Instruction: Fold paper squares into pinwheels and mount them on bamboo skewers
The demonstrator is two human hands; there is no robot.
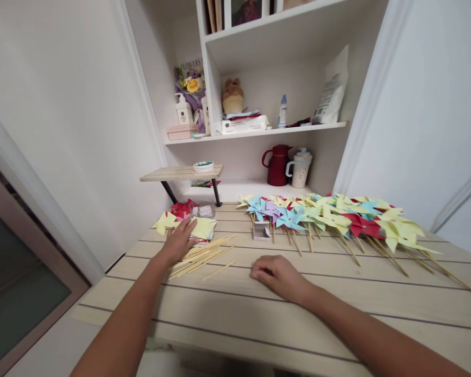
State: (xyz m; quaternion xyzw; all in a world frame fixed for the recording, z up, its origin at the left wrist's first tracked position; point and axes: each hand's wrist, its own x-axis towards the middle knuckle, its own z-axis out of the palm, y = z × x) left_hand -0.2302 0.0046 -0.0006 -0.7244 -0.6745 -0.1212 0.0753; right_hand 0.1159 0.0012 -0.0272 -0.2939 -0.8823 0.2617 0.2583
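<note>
My left hand reaches over the left side of the table, its fingers stretched out at a stack of pale yellow paper squares. A yellow pinwheel head lies just left of those fingers. Below the stack, thin wooden sticks are spread in a loose pile, with one lying apart on the right. My right hand rests on the tabletop right of the sticks, loosely closed, and I see nothing in it. Finished pinwheels in yellow, blue, red and purple lie in a heap beyond it.
A small open box stands in front of the pinwheels. Red paper pieces and a clear container sit behind the stack. A little raised shelf stands at the back left. A red jug and a cup stand behind.
</note>
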